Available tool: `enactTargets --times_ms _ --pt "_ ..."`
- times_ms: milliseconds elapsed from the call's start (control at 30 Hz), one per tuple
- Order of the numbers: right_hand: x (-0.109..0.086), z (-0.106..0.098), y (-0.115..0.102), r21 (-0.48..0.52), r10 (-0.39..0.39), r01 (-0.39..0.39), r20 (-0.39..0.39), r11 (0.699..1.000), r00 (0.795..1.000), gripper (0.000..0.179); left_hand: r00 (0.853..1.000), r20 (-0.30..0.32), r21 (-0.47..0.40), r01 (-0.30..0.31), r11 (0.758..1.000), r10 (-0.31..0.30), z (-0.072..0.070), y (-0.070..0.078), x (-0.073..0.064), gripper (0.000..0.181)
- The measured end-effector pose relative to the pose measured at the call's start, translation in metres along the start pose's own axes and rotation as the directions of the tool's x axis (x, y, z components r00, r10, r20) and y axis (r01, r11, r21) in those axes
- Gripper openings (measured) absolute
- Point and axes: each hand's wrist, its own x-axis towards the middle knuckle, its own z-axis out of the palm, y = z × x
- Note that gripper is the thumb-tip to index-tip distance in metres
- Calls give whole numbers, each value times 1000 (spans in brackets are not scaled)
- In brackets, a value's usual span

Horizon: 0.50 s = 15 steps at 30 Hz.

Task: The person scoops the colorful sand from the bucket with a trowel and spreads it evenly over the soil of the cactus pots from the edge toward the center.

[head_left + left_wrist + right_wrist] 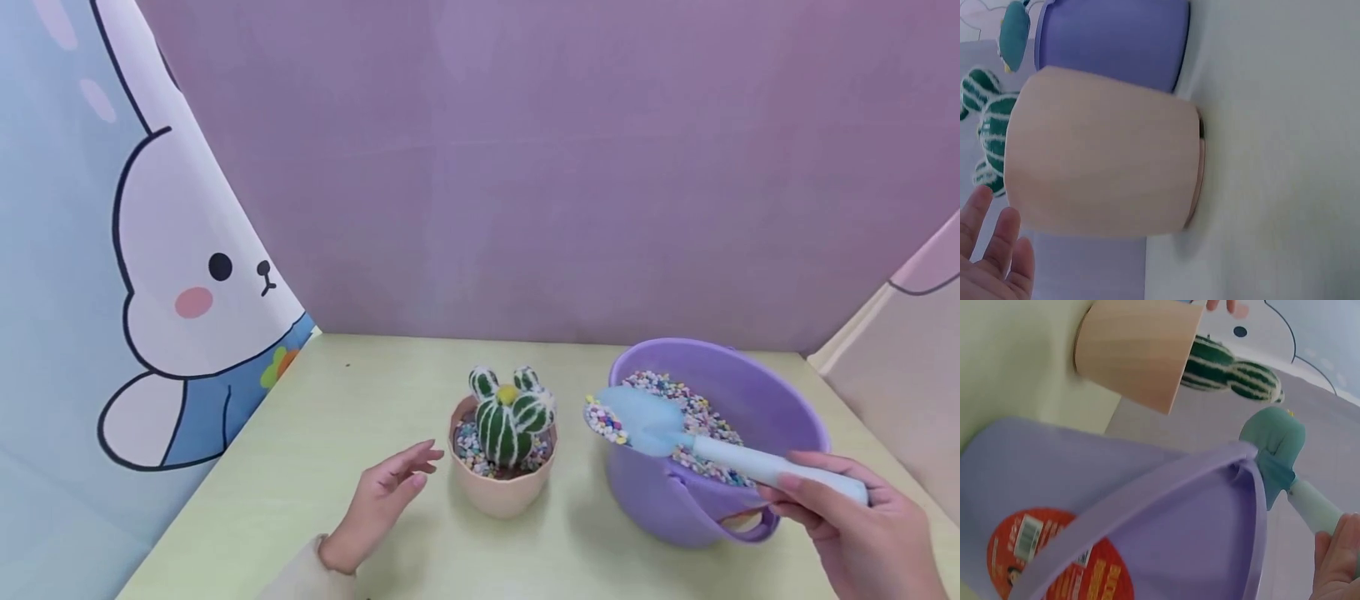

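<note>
Right hand [873,533] grips pale-blue plastic trowel [720,454], long axis leftward over purple plastic bucket [645,500]; peach faceted pot [501,495] farther left, beside nearer left hand [382,496], fingers parted.

The table [285,467] is viewed by the head camera from above, forward and downward, at the widest range. The plant pot [1104,156] is faced by the left wrist camera from low and close, turned sideways, with the bucket [1113,40] behind. The bucket is faced from very near by the right wrist camera, likewise turned. Both are shared by all views.
</note>
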Motion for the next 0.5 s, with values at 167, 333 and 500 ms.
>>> enactTargets --times_ms 167,333,500 --pt "-6 5 8 -75 34 -35 -20 997 999 36 991 -70 40 113 993 -110 -1 -4 8 34" --pt "-9 11 15 -140 54 -58 -34 988 998 34 998 -51 95 28 995 -23 -3 -11 15 36" --pt "-6 24 21 -256 90 -109 -85 961 992 32 1000 12 137 -3 991 2 -5 -18 27 44"
